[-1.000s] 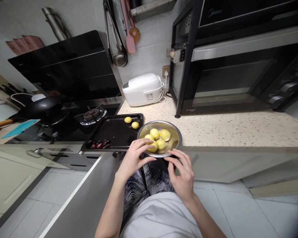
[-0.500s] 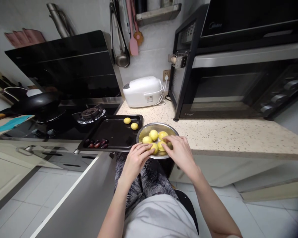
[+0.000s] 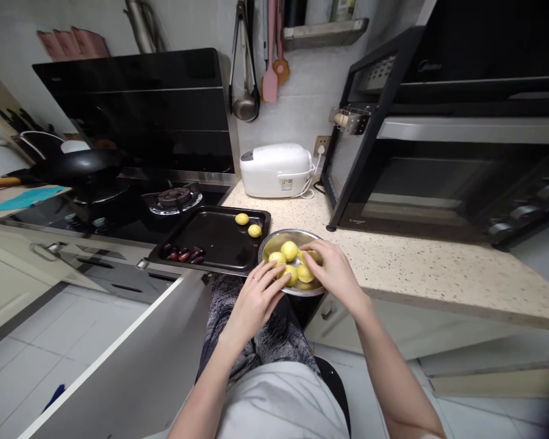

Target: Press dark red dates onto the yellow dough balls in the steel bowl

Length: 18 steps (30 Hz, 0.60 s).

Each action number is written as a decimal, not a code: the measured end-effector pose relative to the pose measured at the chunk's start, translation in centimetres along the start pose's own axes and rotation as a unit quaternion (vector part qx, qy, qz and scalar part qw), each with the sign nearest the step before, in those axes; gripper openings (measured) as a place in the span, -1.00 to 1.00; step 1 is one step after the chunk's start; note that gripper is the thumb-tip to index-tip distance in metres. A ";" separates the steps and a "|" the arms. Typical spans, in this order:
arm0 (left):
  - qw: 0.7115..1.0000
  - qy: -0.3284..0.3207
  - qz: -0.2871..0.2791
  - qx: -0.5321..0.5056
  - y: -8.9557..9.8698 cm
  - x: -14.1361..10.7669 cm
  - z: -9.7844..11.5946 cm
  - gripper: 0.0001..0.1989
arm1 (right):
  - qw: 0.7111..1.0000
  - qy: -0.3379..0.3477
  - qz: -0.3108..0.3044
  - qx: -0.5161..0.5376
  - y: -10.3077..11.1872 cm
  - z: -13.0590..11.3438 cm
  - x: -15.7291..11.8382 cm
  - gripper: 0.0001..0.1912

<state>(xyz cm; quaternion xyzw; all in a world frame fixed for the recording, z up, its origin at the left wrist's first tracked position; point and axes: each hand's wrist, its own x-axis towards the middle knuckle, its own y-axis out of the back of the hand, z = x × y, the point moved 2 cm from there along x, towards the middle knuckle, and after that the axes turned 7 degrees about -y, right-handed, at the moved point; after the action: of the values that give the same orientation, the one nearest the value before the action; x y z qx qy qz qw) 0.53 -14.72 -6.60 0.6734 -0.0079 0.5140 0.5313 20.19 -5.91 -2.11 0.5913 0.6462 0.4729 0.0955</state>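
A steel bowl holding several yellow lemons stands at the counter's front edge. Over its near left side lies my left hand, fingers apart and stretched across the lemons there. My right hand reaches in from the right, its thumb and fingers closed around a lemon at the bowl's right side; that lemon is mostly covered by the fingers. Left of the bowl is a black baking tray. Two more lemons lie in its far right corner, and dark red grapes or similar small fruit in its near left corner.
An open drawer juts out below the tray. Behind the bowl stands a white rice cooker, with a black oven on the right. A gas hob with a wok is on the left.
The view has turned slightly, so the scene sits a little differently in frame. My right-hand fingers now cover more of the lemon at the bowl's right side. My left hand stays over the lemons.
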 end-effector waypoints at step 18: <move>0.999 -0.008 0.033 -0.018 1.5 -1.4 0.7 -0.58 | 0.948 0.101 -0.222 -0.206 -11.6 -5.7 14.9 -0.85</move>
<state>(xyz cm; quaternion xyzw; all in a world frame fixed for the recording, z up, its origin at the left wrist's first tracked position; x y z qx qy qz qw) -0.47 -16.69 -6.47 0.6672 -0.0435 0.5257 0.5259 4.33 5.68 -0.98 0.3494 0.6556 0.6201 0.2520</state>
